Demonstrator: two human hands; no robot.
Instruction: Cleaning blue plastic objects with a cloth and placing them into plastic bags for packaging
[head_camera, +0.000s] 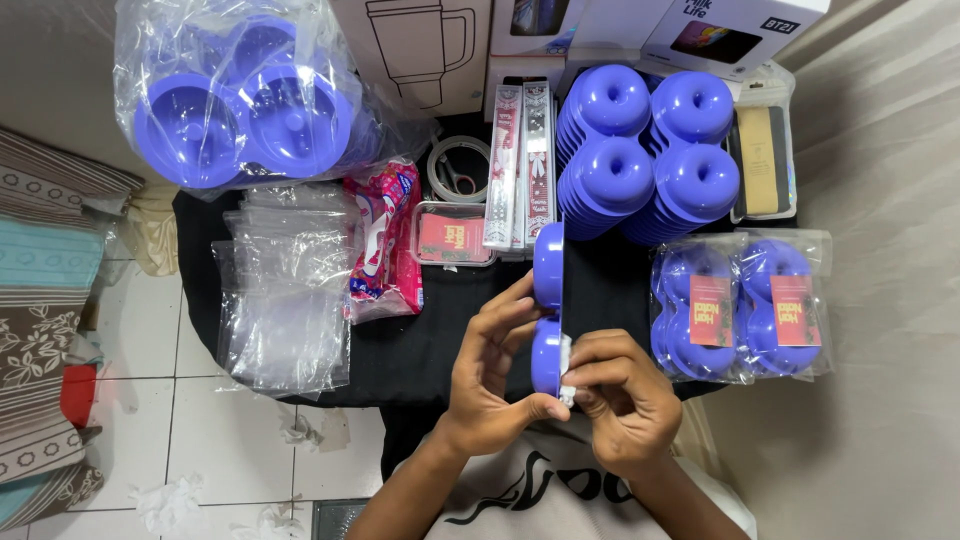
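Both sets of fingers close on one purple double-ring mould, held on edge above the black cloth: the left hand curls around its left face with the thumb pressed near the bottom edge, while the right hand pinches a small white scrap against the lower lobe, fingertips tight together. Just beyond, to the right, lie two bagged moulds with red labels, and behind them stand stacks of bare purple moulds; a heap of empty clear bags sits well apart on the left, beside a pink packet. Since the mould rests only on its thin rim between fingertips, I judge it could twist or slip, and the white scrap could tear or land crooked if the pinch shifts.
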